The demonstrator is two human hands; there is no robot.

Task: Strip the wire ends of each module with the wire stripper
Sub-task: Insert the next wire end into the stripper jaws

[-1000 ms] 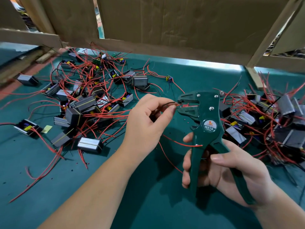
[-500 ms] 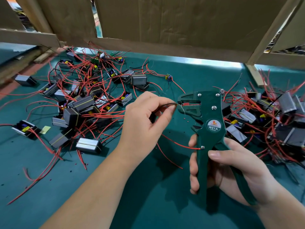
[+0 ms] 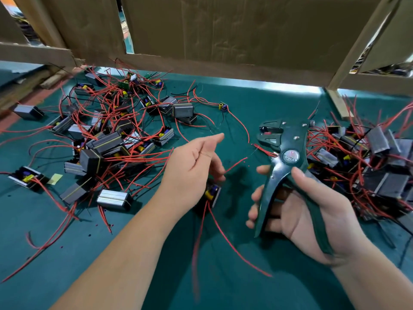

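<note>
One module (image 3: 211,193) lies under the left hand (image 3: 192,168).
Its fingers (image 3: 214,139) hang loose just above; red wires (image 3: 224,234) trail toward the person; right hand (image 3: 312,215) grips the stripper (image 3: 288,142).

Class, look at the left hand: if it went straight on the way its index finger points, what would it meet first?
Most likely the curved red wire trailing from the small loose component. The left hand may pass above it; depth is unclear.
</note>
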